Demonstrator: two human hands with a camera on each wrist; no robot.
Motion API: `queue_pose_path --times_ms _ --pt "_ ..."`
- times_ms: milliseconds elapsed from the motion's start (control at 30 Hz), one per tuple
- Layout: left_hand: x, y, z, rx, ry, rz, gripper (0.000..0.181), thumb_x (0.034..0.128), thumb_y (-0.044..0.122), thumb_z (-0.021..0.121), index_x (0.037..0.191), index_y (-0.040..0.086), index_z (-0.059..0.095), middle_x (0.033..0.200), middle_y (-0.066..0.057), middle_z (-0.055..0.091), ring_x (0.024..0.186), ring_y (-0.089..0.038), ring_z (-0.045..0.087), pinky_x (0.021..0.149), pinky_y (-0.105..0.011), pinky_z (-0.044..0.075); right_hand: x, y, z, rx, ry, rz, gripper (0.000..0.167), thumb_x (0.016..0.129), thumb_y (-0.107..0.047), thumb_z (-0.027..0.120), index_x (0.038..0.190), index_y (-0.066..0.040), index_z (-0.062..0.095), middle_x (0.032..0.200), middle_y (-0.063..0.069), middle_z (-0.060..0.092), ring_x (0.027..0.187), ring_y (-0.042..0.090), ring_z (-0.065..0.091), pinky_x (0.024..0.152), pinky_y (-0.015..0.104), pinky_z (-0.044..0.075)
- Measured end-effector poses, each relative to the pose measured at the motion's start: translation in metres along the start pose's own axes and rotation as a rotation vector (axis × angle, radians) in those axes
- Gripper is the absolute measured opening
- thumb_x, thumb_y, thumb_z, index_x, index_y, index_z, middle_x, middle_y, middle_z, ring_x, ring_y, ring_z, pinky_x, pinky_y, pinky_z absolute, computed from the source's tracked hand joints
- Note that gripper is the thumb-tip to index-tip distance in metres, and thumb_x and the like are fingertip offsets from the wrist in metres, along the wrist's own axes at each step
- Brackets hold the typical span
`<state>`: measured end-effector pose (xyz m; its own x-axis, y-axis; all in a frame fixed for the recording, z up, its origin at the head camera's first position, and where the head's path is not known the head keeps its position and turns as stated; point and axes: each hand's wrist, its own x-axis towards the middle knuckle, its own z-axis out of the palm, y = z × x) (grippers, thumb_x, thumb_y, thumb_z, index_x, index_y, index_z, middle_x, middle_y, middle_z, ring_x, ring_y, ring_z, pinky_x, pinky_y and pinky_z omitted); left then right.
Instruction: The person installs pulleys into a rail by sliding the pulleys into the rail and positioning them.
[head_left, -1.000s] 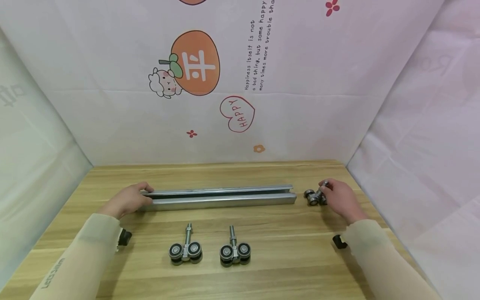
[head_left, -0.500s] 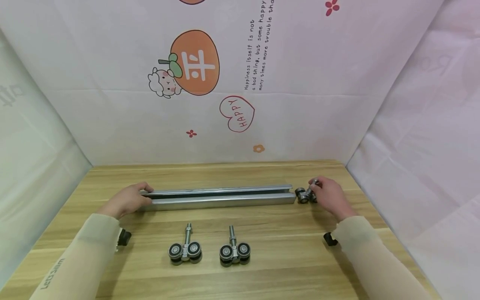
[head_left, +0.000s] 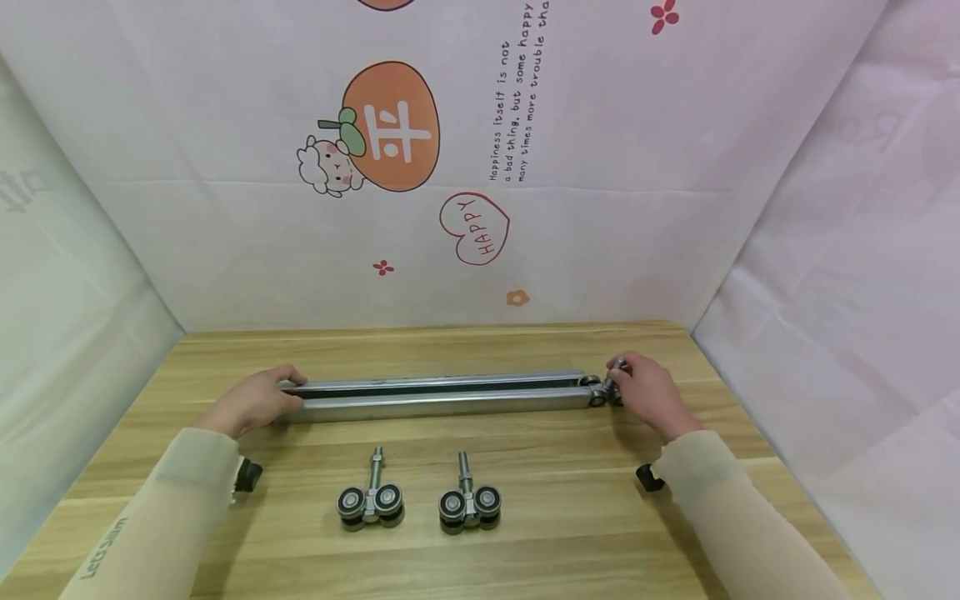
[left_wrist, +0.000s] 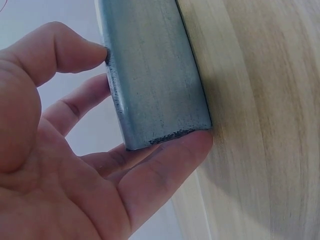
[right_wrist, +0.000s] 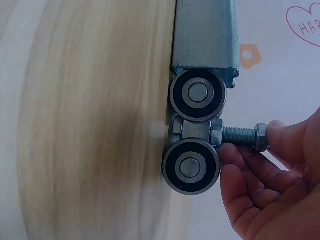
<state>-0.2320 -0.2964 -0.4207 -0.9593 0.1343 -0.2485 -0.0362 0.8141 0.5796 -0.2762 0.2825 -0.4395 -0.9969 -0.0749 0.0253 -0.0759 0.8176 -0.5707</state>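
Your right hand (head_left: 651, 393) pinched 1 trolley (right_wrist: 194, 131) just to its left, at the right end of the rail (head_left: 450, 405); your left hand (head_left: 258, 398) gripped the other end, the rail roughly paralleling the far edge of the worktop (head_left: 570, 533).

We see a silvery metal channel rail (head_left: 450, 406) lying crosswise, long slot facing up, its left end held by our left hand (head_left: 258, 400). At its right end we have a trolley (right_wrist: 194, 131) with black-and-steel rollers (right_wrist: 191, 179), the leading ones at the opening, its bolt (right_wrist: 239, 135) pointing up, pinched by our right hand (head_left: 652, 396).
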Motion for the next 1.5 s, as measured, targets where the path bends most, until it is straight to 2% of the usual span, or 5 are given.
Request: queue_pose_path --times_ms 667,967,1100,1267,1500 --pt "0.002 -0.003 -0.002 -0.002 0.004 0.008 0.046 0.0936 0.017 0.064 0.135 0.000 0.053 0.140 -0.037 0.043 0.126 -0.055 0.040 0.098 -0.067 0.035 0.005 -0.007 0.008 0.017 0.020 -0.054 0.028 0.106 -0.019 0.048 0.123 -0.001 0.062 0.110 0.016 0.066 0.098 0.031 0.060 0.079 0.047 0.047" --pt "0.003 -0.003 -0.001 0.001 0.006 0.002 0.048 0.0938 0.018 0.064 0.137 0.001 0.053 0.142 -0.037 0.041 0.127 -0.055 0.039 0.097 -0.066 0.036 0.010 -0.017 0.016 0.058 -0.017 -0.093 0.027 0.105 -0.021 0.053 0.121 -0.004 0.065 0.110 0.012 0.067 0.103 0.031 0.060 0.083 0.046 0.048" --pt "0.003 -0.003 0.000 -0.006 -0.003 -0.001 0.048 0.0937 0.018 0.064 0.137 0.001 0.052 0.143 -0.037 0.040 0.128 -0.056 0.038 0.097 -0.066 0.036 0.008 -0.018 0.016 0.068 -0.028 -0.095 0.034 0.104 -0.026 0.055 0.129 -0.004 0.062 0.122 0.016 0.063 0.109 0.034 0.060 0.082 0.047 0.050" --pt "0.002 -0.001 -0.001 -0.003 -0.001 0.005 0.048 0.0929 0.017 0.064 0.136 -0.001 0.053 0.141 -0.037 0.042 0.125 -0.054 0.042 0.096 -0.064 0.038 0.002 -0.016 0.011 0.130 0.018 -0.071 0.041 0.103 -0.031 0.056 0.136 -0.007 0.057 0.129 0.015 0.060 0.113 0.034 0.057 0.088 0.050 0.049" --pt "0.001 -0.002 -0.002 -0.003 -0.009 0.009 0.047 0.0942 0.016 0.063 0.136 -0.001 0.053 0.142 -0.038 0.041 0.127 -0.055 0.038 0.098 -0.066 0.035 0.000 -0.019 0.010 0.115 0.059 -0.159 0.034 0.104 -0.024 0.055 0.134 -0.008 0.062 0.122 0.011 0.065 0.108 0.031 0.059 0.088 0.050 0.049"
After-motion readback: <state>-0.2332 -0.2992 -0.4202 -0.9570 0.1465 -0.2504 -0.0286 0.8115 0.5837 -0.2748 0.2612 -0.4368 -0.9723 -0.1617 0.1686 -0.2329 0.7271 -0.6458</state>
